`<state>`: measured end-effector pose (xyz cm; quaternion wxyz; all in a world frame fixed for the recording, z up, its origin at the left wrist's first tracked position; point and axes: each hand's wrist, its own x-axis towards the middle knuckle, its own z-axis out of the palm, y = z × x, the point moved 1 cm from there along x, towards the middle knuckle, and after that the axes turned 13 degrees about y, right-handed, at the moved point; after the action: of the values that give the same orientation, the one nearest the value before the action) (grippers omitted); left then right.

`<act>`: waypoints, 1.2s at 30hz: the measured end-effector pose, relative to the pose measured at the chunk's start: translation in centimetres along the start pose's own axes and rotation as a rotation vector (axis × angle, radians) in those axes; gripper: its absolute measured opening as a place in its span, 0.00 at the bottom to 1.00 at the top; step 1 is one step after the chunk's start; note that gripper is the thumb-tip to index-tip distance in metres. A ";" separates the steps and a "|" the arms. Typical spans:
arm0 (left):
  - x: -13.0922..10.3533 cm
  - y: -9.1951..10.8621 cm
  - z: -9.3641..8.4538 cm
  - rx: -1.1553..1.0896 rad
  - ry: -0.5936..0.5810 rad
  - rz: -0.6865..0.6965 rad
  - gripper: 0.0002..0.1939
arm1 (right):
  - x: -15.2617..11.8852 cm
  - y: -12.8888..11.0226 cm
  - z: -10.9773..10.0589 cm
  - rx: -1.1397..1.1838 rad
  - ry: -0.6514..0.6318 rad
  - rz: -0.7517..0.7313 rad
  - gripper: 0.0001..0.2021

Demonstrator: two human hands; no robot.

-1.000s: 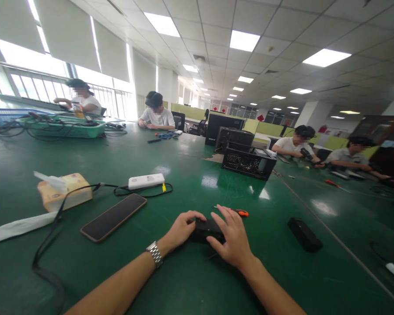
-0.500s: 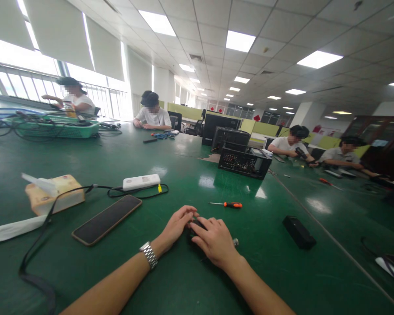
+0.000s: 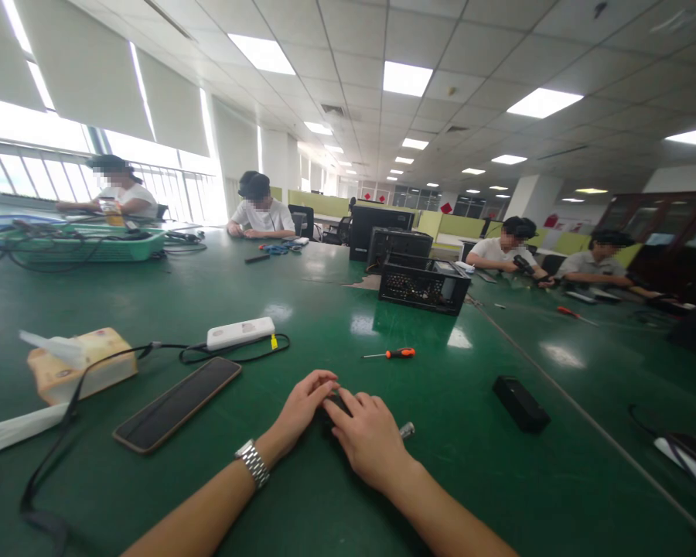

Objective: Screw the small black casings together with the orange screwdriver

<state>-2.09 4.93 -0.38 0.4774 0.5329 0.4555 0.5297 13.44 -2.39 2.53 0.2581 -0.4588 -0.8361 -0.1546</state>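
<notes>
Both hands meet over a small black object point(image 3: 337, 403) low on the green table; most of it is hidden, and I cannot make out its kind. My left hand point(image 3: 302, 404), with a metal-banded watch point(image 3: 253, 464) at the wrist, has its fingers curled in at the object's far-left edge. My right hand point(image 3: 371, 439) covers the object from above, fingers bent around it. A small silvery cylinder point(image 3: 407, 429) lies just right of my right hand. Beyond the hands rests an orange-and-black screwdriver point(image 3: 400, 353), its tip pointing left.
To the left are a phone point(image 3: 177, 404), a white power strip point(image 3: 240, 333) with black cable and a tissue pack point(image 3: 87, 363). A black box point(image 3: 520, 403) lies right. An open computer case point(image 3: 423, 286) stands farther back. Several people sit around the table.
The whole view has shifted slightly, so the table items appear farther left. Both hands stay together on the black object, with only small finger movement. More of the silvery cylinder shows.
</notes>
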 end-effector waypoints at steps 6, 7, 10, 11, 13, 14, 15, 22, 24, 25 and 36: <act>-0.1 0.3 -0.1 0.035 0.026 -0.001 0.15 | -0.5 -0.7 0.7 -0.015 0.005 0.009 0.23; 0.0 0.2 -0.1 0.033 0.026 -0.001 0.15 | -0.6 -0.8 0.7 -0.018 0.000 0.017 0.23; 0.0 0.0 -0.1 0.031 0.020 0.012 0.15 | -0.7 -0.8 0.5 -0.018 -0.022 0.044 0.26; 0.1 -0.1 -0.1 0.035 0.018 0.019 0.14 | -0.8 -0.8 0.3 -0.011 -0.034 0.047 0.27; 0.1 -0.2 -0.1 0.044 0.012 0.032 0.14 | -0.9 -0.8 -0.1 0.014 -0.065 0.052 0.31; 0.1 -0.2 -0.1 0.045 0.010 0.036 0.13 | -0.8 -0.8 -0.4 0.031 -0.083 0.054 0.32; 0.1 -0.2 -0.1 0.043 0.008 0.038 0.13 | -0.8 -0.8 -0.6 0.047 -0.099 0.056 0.33; 0.0 -0.4 -0.1 0.023 0.015 0.063 0.11 | 0.5 -1.6 -0.2 -0.048 -0.089 0.138 0.25; 0.0 -0.5 -0.1 0.022 0.015 0.069 0.11 | 0.7 -1.7 0.2 -0.068 -0.083 0.139 0.22; 0.0 -0.5 -0.1 0.022 0.013 0.072 0.11 | 0.7 -1.7 0.3 -0.070 -0.082 0.136 0.20; 0.0 -0.4 -0.4 -0.028 0.005 0.019 0.18 | 0.0 2.1 -1.6 -0.154 0.002 0.451 0.24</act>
<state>-2.48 4.98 -0.78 0.4785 0.5292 0.4442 0.5419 15.63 -2.03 3.87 0.2514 -0.6520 -0.6979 -0.1568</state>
